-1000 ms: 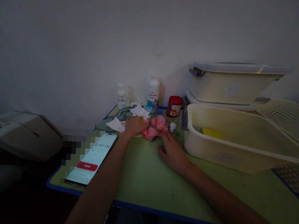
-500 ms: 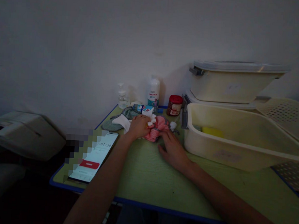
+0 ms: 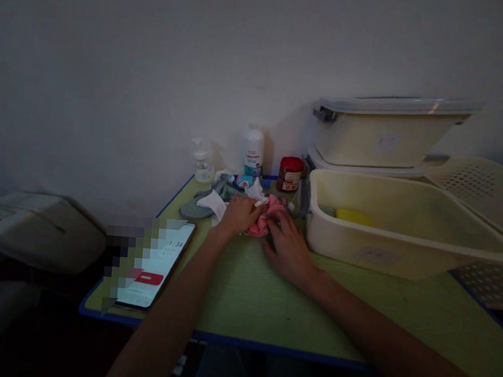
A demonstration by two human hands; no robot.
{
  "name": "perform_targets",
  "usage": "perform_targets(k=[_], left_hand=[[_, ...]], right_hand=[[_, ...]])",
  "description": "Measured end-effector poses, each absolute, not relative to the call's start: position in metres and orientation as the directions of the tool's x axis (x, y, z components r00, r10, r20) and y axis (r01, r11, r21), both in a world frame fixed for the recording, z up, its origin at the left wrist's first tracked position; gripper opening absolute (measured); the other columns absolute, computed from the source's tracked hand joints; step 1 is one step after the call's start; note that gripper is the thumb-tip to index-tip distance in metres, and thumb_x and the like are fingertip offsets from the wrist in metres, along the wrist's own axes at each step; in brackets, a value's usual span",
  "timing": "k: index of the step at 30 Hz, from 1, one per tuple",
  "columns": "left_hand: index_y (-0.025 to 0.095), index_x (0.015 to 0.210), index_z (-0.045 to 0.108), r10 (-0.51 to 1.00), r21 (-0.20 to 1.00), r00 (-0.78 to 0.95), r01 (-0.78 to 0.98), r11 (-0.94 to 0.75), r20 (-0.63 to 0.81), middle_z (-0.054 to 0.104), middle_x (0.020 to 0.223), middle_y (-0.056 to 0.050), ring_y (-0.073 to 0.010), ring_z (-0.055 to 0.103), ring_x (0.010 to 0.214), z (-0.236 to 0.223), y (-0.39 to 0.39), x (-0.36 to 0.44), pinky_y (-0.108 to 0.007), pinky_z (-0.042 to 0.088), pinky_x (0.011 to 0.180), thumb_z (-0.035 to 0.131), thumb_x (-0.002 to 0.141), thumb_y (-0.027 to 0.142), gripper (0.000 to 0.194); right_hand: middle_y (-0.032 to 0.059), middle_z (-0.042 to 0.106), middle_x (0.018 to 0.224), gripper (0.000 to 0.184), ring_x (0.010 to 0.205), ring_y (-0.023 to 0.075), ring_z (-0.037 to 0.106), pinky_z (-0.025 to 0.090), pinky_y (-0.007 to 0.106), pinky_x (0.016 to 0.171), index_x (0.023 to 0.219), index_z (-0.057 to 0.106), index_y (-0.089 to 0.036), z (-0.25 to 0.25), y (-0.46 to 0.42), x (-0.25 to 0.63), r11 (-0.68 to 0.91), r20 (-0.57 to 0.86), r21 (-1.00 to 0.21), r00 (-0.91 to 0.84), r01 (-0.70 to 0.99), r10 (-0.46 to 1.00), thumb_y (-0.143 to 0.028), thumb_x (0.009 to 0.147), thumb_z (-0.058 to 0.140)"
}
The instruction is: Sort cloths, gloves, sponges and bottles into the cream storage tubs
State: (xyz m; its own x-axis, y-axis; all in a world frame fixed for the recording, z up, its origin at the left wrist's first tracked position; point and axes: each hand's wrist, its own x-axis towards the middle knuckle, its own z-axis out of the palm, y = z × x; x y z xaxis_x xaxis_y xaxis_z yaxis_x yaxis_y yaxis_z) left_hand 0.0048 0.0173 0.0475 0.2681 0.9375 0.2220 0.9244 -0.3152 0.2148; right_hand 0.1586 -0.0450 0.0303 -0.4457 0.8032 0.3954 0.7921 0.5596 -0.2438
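A crumpled pink cloth (image 3: 257,228) with a dark checked edge lies on the table between my hands. My left hand (image 3: 236,216) is closed on its left side, thumb pointing right, the fingertips partly hidden. My right hand (image 3: 289,250) has its fingers curled over the cloth's right side. White tissue (image 3: 255,189) pokes up just behind my left hand, and another white tissue (image 3: 213,201) lies to its left. Under and beside the tissues spreads a grey-green cloth (image 3: 195,208). A blue packet (image 3: 239,181) lies right behind.
Along the wall stand a pump bottle (image 3: 203,167), a white bottle (image 3: 254,151) and a red-lidded jar (image 3: 290,175). At right is an open cream bin (image 3: 359,250) holding a yellow item (image 3: 354,217), with a lidded bin (image 3: 384,137) behind. A phone (image 3: 154,279) lies front left.
The view has shifted slightly. My right fingers have moved up and onto the pink cloth, which is more bunched. My left thumb now reaches further right across it.
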Motion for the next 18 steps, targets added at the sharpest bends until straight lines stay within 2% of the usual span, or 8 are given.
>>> perform_targets(k=[3, 7, 9, 12, 15, 18], left_hand=[[0.010, 0.089, 0.068, 0.953, 0.198, 0.249, 0.939, -0.282, 0.175, 0.071, 0.094, -0.015, -0.0242, 0.064, 0.096, 0.049, 0.021, 0.008, -0.037, 0.034, 0.101, 0.030, 0.092, 0.036, 0.046], [0.009, 0.087, 0.068, 0.969, 0.194, 0.234, 0.950, -0.246, 0.085, 0.070, 0.093, -0.018, -0.0249, 0.065, 0.091, 0.055, 0.031, 0.009, -0.032, 0.045, 0.082, 0.030, 0.091, 0.039, 0.049], [0.010, 0.083, 0.068, 0.963, 0.200, 0.267, 0.943, -0.265, 0.014, 0.070, 0.088, -0.015, -0.0238, 0.065, 0.084, 0.062, 0.039, 0.005, -0.030, 0.046, 0.074, 0.035, 0.089, 0.042, 0.047], [0.016, 0.076, 0.069, 0.931, 0.227, 0.353, 0.918, -0.325, -0.092, 0.071, 0.080, -0.005, -0.0183, 0.064, 0.076, 0.080, 0.053, -0.006, -0.024, 0.046, 0.069, 0.046, 0.084, 0.045, 0.038], [0.018, 0.088, 0.069, 0.927, 0.232, 0.361, 0.915, -0.330, -0.101, 0.071, 0.086, -0.002, -0.0164, 0.064, 0.082, 0.097, 0.071, -0.018, -0.023, 0.048, 0.072, 0.042, 0.086, 0.042, 0.036], [0.014, 0.110, 0.060, 0.964, 0.150, 0.267, 0.953, -0.265, 0.009, 0.064, 0.112, -0.010, -0.0201, 0.060, 0.102, 0.103, 0.089, -0.027, -0.029, 0.045, 0.088, 0.039, 0.086, 0.028, 0.035]], right_hand=[[0.0200, 0.044, 0.132, 0.034, 0.127, 0.0326, 0.036, 0.036, 0.051, 0.101, 0.116, 0.055, -0.008, 0.031, -0.045, 0.159, 0.591, 0.423, -0.229, -0.468, 0.773, 0.776, -0.019, 0.084, 0.048], [0.0148, 0.048, 0.134, 0.036, 0.123, 0.0278, 0.040, 0.036, 0.047, 0.102, 0.121, 0.052, -0.011, 0.031, -0.041, 0.159, 0.675, 0.442, -0.227, -0.543, 0.702, 0.714, -0.020, 0.087, 0.046], [0.0132, 0.043, 0.139, 0.041, 0.125, 0.0287, 0.038, 0.036, 0.048, 0.102, 0.127, 0.048, -0.011, 0.031, -0.040, 0.159, 0.680, 0.419, -0.202, -0.566, 0.704, 0.710, -0.024, 0.089, 0.045], [0.0131, 0.037, 0.144, 0.046, 0.127, 0.0303, 0.036, 0.037, 0.051, 0.099, 0.134, 0.043, -0.013, 0.029, -0.040, 0.157, 0.668, 0.363, -0.176, -0.584, 0.723, 0.727, -0.026, 0.089, 0.044], [0.0155, 0.037, 0.144, 0.047, 0.128, 0.0298, 0.035, 0.038, 0.051, 0.098, 0.133, 0.043, -0.012, 0.029, -0.040, 0.157, 0.652, 0.312, -0.194, -0.584, 0.733, 0.750, -0.024, 0.088, 0.045], [0.0161, 0.037, 0.144, 0.045, 0.128, 0.0293, 0.036, 0.038, 0.049, 0.099, 0.130, 0.046, -0.010, 0.030, -0.040, 0.158, 0.651, 0.283, -0.206, -0.592, 0.731, 0.754, -0.025, 0.088, 0.044]])
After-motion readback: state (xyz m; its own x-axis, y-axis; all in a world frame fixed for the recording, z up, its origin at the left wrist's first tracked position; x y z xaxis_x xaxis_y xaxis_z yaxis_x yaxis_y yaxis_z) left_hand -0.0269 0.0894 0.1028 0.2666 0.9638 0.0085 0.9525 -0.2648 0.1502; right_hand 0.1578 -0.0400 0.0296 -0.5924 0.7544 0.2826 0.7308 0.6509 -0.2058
